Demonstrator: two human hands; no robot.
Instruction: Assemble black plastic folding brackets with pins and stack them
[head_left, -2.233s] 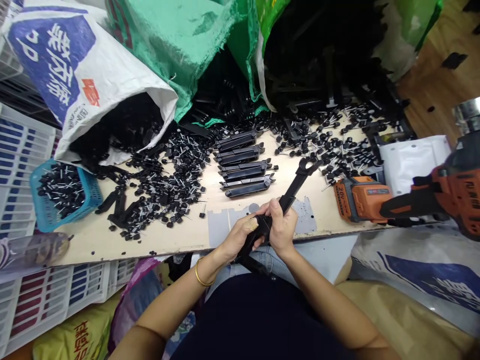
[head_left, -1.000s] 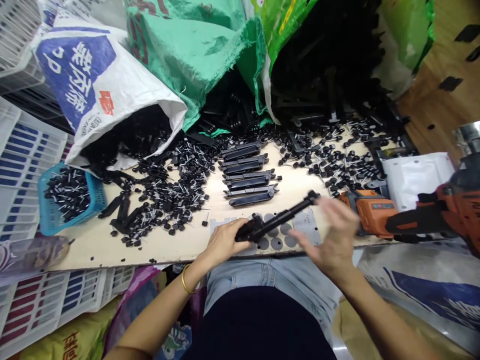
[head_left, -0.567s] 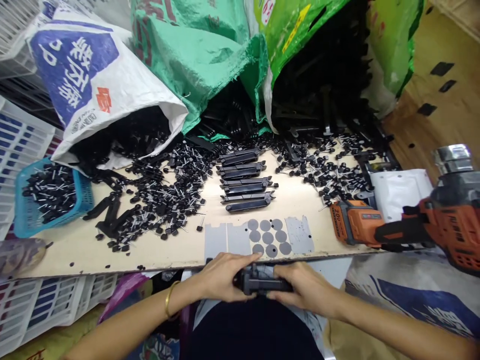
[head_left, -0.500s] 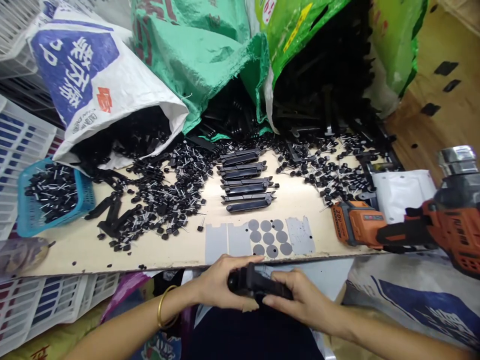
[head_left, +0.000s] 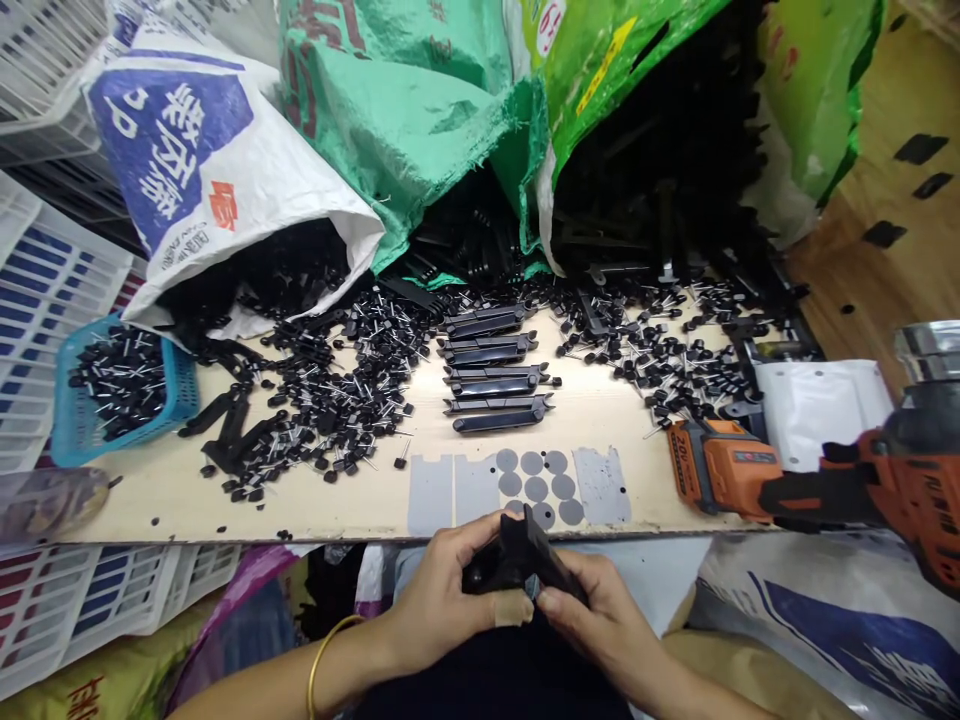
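Observation:
Black plastic parts (head_left: pixel 517 555) are held between both hands just past the table's front edge. My left hand (head_left: pixel 450 600) wraps round them from the left, a tan bandage on its thumb. My right hand (head_left: pixel 607 610) pinches their right end. How the pieces join is hidden by the fingers. Beyond the hands, grey round stickers (head_left: pixel 535 489) lie between grey sheets (head_left: pixel 431 492). Further back, several long black assemblies (head_left: pixel 499 412) are stacked in a column on the table (head_left: pixel 300 515).
Small black pegs with metal pins (head_left: pixel 360 390) are heaped left and right. A blue basket (head_left: pixel 184 385) of pegs stands at left, an orange power drill (head_left: pixel 731 470) at right. White, teal (head_left: pixel 405 130) and green sacks line the back.
The black parts have tilted more upright between the hands, and the left thumb's bandage shows more fully. The whole view has shifted slightly.

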